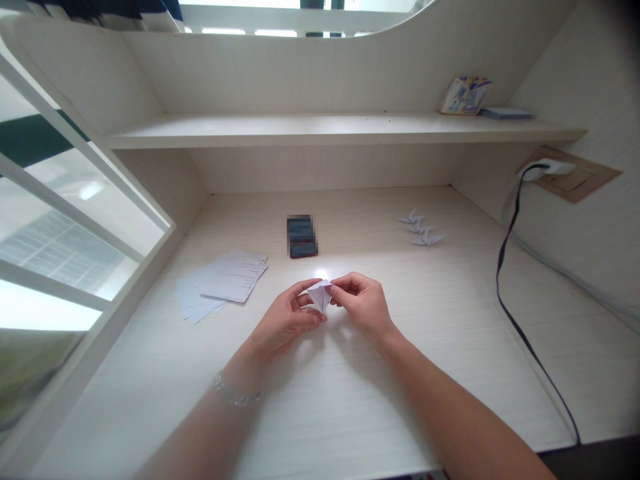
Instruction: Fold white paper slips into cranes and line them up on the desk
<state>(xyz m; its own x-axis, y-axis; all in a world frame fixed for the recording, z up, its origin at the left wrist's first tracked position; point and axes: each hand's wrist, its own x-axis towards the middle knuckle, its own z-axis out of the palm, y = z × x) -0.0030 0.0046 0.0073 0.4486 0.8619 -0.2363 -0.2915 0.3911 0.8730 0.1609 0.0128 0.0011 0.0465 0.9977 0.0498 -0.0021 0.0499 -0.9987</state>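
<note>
Both hands meet over the middle of the pale wooden desk (350,400), pinching a small, partly folded piece of white paper (320,294). My left hand (290,319) grips its left and lower side, fingers curled; a bracelet circles that wrist. My right hand (361,301) pinches the paper's right edge between thumb and fingertips. The paper is held just above the desk surface.
A loose stack of white paper sheets (225,280) lies to the left. A dark phone (302,236) rests behind the hands. Three folded paper cranes (421,229) sit at the back right. A black cable (515,293) runs from a wall socket along the right. A shelf (325,128) holds a small box (465,95).
</note>
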